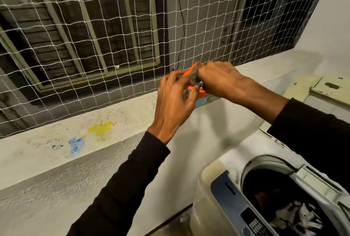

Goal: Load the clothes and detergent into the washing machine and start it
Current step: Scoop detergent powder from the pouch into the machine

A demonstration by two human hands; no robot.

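Observation:
An orange detergent packet point(195, 70) is held up in front of the netted window, mostly hidden by my fingers. My left hand point(175, 97) grips its lower part and my right hand point(217, 79) pinches its top edge. At the lower right stands a top-loading washing machine point(212, 184) with its lid open. Dark and light clothes point(295, 215) lie inside the drum. The machine's blue control panel point(236, 205) faces me along its near edge.
A pale concrete ledge point(56, 141) with yellow and blue paint stains runs below the white mesh net point(94, 46) that covers the window grille. A chipped cream surface point(325, 87) sits at the far right behind the machine.

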